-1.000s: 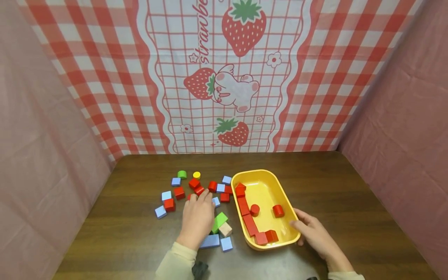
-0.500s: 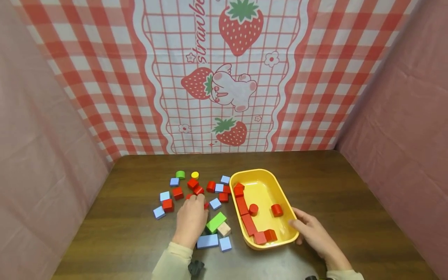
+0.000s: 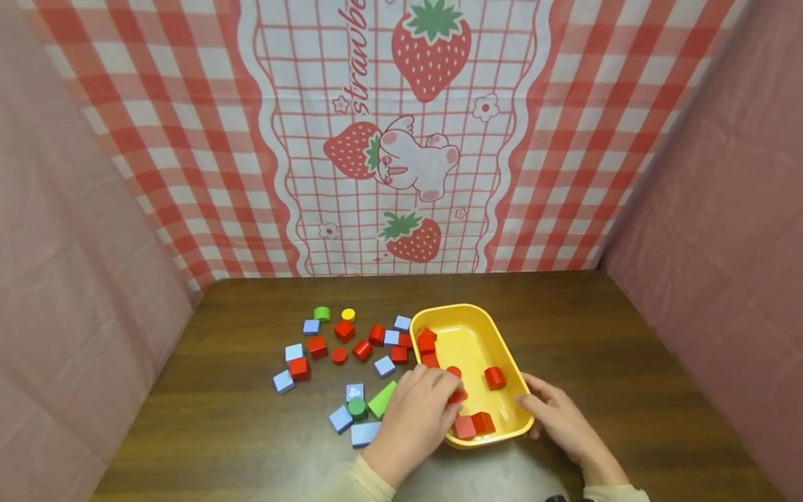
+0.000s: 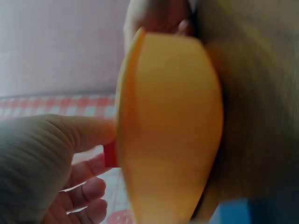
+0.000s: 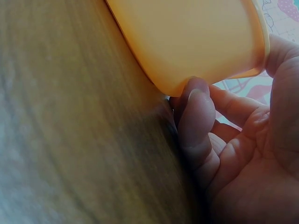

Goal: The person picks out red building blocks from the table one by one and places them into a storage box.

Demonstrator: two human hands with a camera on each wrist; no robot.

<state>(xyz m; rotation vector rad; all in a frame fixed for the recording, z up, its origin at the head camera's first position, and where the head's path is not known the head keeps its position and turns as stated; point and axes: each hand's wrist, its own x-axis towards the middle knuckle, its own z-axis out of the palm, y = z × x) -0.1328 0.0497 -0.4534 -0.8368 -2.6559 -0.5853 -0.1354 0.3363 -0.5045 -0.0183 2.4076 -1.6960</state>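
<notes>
We have the left hand over the near left side of the yellow tray, thumb and fingers narrowed on a red block. We see the right hand gripping the tray's near right corner, thumb at the rim, fingers against the outside. In the tray we get a red cylinder toward the right side, a pair of red pieces touching at the near end, and others along the left wall, partly hidden by the left hand. Left of it, on the table, we log scattered red and blue blocks, a green block, a dark green cylinder just beside a printed blue block, and a yellow cylinder farther back.
</notes>
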